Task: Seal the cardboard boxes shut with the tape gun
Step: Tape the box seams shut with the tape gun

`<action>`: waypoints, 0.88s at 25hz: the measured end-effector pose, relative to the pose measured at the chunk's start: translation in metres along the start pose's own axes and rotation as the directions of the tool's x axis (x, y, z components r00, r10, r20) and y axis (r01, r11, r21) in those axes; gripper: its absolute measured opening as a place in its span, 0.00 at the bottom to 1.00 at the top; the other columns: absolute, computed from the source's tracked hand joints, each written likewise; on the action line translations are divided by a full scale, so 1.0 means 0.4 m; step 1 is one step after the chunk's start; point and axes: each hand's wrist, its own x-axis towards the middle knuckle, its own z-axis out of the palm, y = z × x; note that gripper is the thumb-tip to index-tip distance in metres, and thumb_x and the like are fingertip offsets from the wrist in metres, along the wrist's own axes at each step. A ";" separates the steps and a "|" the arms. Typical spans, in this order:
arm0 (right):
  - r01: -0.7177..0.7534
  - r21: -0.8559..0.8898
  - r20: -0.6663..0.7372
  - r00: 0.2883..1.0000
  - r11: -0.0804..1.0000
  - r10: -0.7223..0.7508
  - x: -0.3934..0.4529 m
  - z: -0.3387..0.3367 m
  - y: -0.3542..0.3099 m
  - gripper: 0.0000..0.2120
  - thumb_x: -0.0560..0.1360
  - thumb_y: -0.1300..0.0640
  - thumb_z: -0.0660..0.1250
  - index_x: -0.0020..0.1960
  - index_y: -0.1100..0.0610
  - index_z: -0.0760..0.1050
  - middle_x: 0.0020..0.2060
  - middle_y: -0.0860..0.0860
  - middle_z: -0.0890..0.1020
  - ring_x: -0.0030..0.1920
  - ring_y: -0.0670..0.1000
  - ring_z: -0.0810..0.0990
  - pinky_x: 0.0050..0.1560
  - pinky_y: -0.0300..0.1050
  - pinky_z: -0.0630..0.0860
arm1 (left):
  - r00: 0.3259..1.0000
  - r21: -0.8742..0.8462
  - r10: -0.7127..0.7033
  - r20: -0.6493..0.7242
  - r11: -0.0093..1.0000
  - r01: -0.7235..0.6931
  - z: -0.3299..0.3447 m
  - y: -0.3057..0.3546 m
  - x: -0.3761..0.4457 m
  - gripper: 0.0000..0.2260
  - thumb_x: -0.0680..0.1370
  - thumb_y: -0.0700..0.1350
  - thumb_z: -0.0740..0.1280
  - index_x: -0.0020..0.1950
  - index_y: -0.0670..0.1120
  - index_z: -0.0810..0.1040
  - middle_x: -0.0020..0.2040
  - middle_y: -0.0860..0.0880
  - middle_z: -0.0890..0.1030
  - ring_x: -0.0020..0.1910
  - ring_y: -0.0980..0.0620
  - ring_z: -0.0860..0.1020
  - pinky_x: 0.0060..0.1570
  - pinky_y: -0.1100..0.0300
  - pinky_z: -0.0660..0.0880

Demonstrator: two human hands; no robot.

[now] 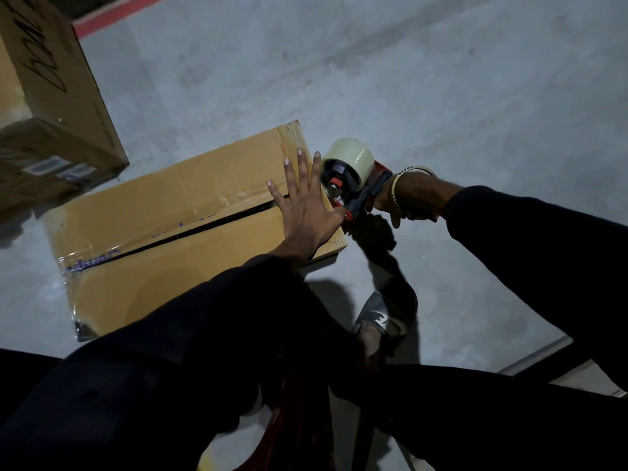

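A brown cardboard box (163, 232) lies on the concrete floor with its top flaps closed and a dark seam running along the middle, part of it under clear tape. My left hand (304, 205) presses flat on the right end of the top, fingers spread across the seam. My right hand (406, 198) grips the handle of a red and black tape gun (353, 180) with a roll of clear tape, held at the box's right edge, just past my left hand.
A larger cardboard box (57, 96) with black writing stands at the upper left, a smaller labelled box (37, 164) against it. A red floor line (115, 15) runs at the top. My foot in a grey slide sandal (384, 317) is below the box's right corner.
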 end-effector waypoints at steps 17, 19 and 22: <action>-0.195 0.749 0.050 0.970 0.634 0.239 0.315 0.219 0.126 0.24 0.71 0.50 0.71 0.65 0.38 0.70 0.48 0.50 0.85 0.36 0.51 0.82 0.28 0.35 0.77 | 0.994 -0.032 0.012 -0.109 0.999 -0.016 0.021 0.007 -0.014 0.54 0.69 0.66 0.63 0.85 0.46 0.40 0.85 0.46 0.39 0.84 0.42 0.38 0.75 0.26 0.44; -0.233 0.762 0.113 0.967 0.604 0.230 0.222 0.130 0.104 0.25 0.75 0.61 0.71 0.68 0.46 0.68 0.56 0.57 0.83 0.39 0.54 0.81 0.29 0.37 0.77 | 0.994 -0.009 0.014 -0.112 1.000 -0.015 0.013 0.011 -0.016 0.53 0.70 0.64 0.63 0.85 0.45 0.40 0.86 0.46 0.40 0.84 0.42 0.38 0.75 0.26 0.45; -0.138 0.651 0.011 0.985 0.746 0.173 0.186 0.094 0.116 0.16 0.77 0.63 0.70 0.65 0.58 0.75 0.51 0.57 0.83 0.33 0.47 0.83 0.30 0.43 0.79 | 0.998 -0.003 -0.009 -0.068 1.000 0.009 0.001 0.017 -0.019 0.51 0.71 0.62 0.61 0.85 0.41 0.42 0.85 0.43 0.41 0.84 0.41 0.39 0.75 0.26 0.44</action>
